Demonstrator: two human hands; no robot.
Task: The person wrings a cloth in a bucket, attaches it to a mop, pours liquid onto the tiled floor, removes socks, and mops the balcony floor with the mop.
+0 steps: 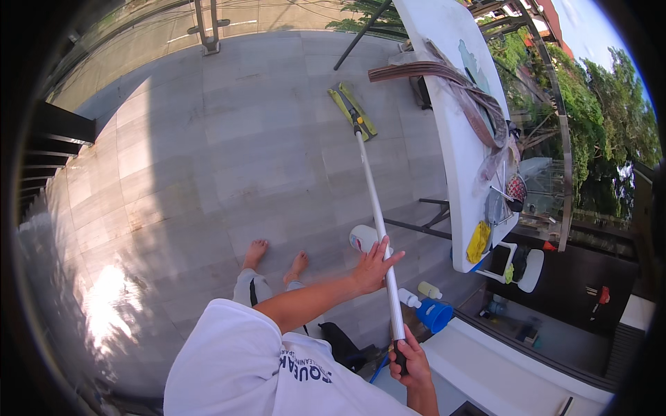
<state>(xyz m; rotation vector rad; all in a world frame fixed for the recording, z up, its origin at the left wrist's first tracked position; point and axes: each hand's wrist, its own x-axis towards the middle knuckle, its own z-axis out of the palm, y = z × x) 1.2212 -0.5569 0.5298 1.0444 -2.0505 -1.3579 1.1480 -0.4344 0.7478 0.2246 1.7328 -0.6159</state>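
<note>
My right hand (410,359) is wrapped around the black end grip of a long aluminium pole (370,182). Higher up the shaft, my left hand (372,265) lies against it with the fingers spread. At the pole's far end, a flat mop head with green-yellow pads (354,113) rests on the grey tiled floor (250,156). A white plastic jug (362,238) stands beside the shaft, just beyond my left hand. Between the pole and a blue bucket (434,315) is a white bottle (409,298), with a pale yellow bottle (429,290) close by.
On the right, a white folding table (447,171) carries brown strips (432,72), a yellow cloth (477,242) and other items; its dark legs reach the floor. A white chair (530,270) is beyond it. A glass railing post (209,44) stands at the far edge, dark slats (57,135) at left.
</note>
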